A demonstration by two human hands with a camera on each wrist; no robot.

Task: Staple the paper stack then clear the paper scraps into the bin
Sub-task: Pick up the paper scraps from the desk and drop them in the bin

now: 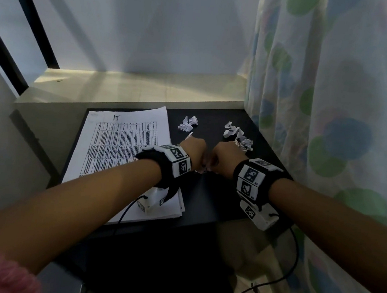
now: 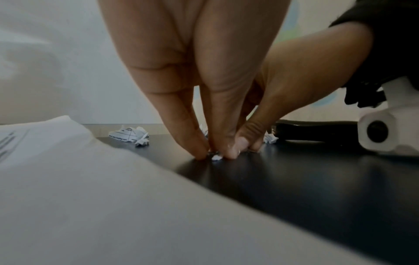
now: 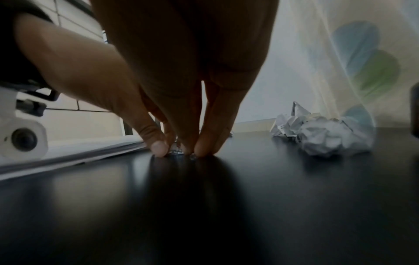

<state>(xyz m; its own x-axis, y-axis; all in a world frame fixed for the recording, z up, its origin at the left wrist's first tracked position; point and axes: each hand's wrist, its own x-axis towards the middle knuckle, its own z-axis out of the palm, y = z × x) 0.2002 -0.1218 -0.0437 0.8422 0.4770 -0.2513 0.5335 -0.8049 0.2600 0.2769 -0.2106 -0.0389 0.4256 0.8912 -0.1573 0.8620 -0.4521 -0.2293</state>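
Note:
A printed paper stack lies on the left of the black table. Crumpled paper scraps lie behind the hands, one clump at the middle and another on the right. My left hand and right hand meet knuckle to knuckle, fingers pointing down at the table. In the left wrist view my left hand pinches a tiny white scrap against the table. In the right wrist view my right hand pinches a small pale bit.
A patterned curtain hangs along the table's right edge. A pale ledge runs behind the table under a white wall. Cables trail from the wrist cameras off the front edge. The scrap clump sits right of my right hand.

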